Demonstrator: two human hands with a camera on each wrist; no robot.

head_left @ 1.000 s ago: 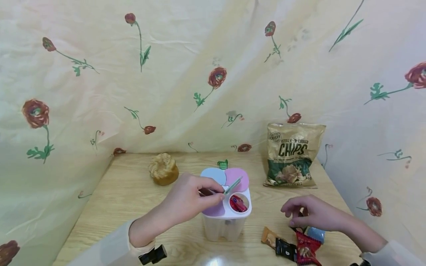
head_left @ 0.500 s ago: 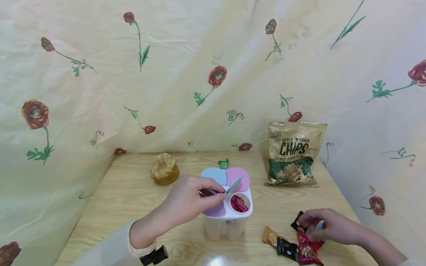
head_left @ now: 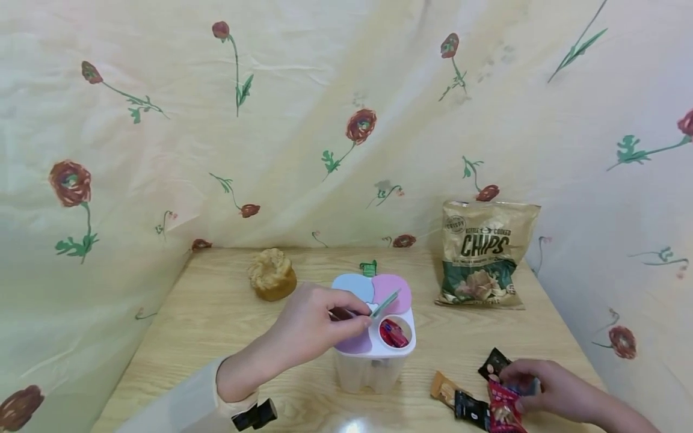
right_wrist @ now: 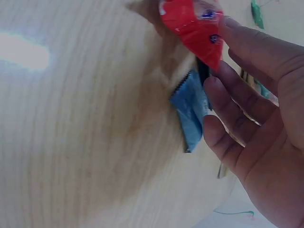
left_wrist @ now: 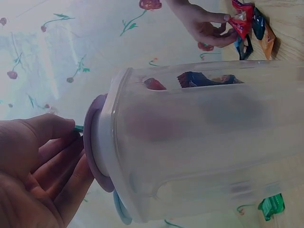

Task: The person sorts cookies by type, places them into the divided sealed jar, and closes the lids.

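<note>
My left hand [head_left: 311, 319] reaches over a clear container [head_left: 373, 373] with a white top and coloured round lids. Its thumb and fingers pinch a thin green lid [head_left: 385, 304], tilted up beside a round opening. Red-wrapped snacks [head_left: 394, 334] show inside that opening. On the right, my right hand [head_left: 552, 388] pinches a red snack packet [head_left: 505, 409] at its edge, as the right wrist view confirms. A blue packet [right_wrist: 190, 111] lies under the right fingers. Two black packets [head_left: 494, 364] and an orange packet [head_left: 445, 390] lie around the red one.
A chips bag [head_left: 484, 255] stands at the back right of the wooden table [head_left: 216, 355]. A round bread roll [head_left: 272, 275] sits at the back left. Behind the container lies a small green packet [head_left: 369, 268]. Floral cloth [head_left: 292, 120] hangs around the table.
My right hand has moved right and nearer, from over the far black packet to the red packet, which it now pinches. The left hand keeps its hold on the green lid.
</note>
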